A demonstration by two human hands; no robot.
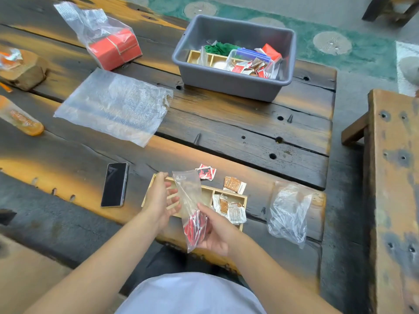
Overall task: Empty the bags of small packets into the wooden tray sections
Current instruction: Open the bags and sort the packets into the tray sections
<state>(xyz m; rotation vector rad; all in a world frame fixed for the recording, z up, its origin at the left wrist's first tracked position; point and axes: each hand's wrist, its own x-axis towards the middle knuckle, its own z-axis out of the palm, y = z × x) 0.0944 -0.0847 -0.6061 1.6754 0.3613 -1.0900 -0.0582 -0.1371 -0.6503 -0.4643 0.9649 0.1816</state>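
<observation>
A wooden tray (229,193) with sections lies at the table's near edge. Its right section holds brown-and-white packets (233,210). My right hand (217,232) is shut on the lower end of a clear bag (190,200) with red packets (196,227) inside. The bag stands upright over the tray. My left hand (161,200) hovers just left of the bag with fingers spread, holding nothing. Red packets (206,172) and brown packets (234,184) lie loose on the table behind the tray.
An empty crumpled bag (290,214) lies right of the tray, a phone (114,184) to its left. Further back are a flat clear bag (115,105), a bagged red box (113,46) and a grey tub (229,85) holding another tray and packets. A bench (394,177) stands right.
</observation>
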